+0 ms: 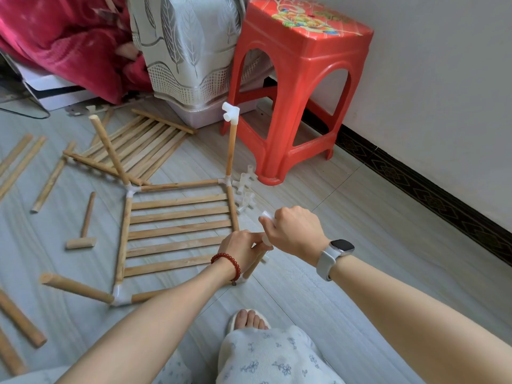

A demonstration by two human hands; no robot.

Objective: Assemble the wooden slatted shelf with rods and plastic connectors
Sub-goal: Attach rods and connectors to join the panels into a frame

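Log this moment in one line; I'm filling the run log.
left hand: steadies corner rod | right hand: presses white connector onto top | mallet: unused

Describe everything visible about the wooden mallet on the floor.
The mallet looks like pale bare wood: a short cylindrical head with a slim round handle set into its middle. It lies flat on the grey floor, head nearer the camera, handle pointing away. It sits left of the slatted frame, apart from it, with loose rods farther left. Nothing touches it but the floor; neither hand is near it.

The left hand [240, 252] grips an upright rod [254, 266] at the slatted shelf frame's [177, 228] near corner. The right hand [293, 230] presses a white plastic connector [266, 240] onto its top.
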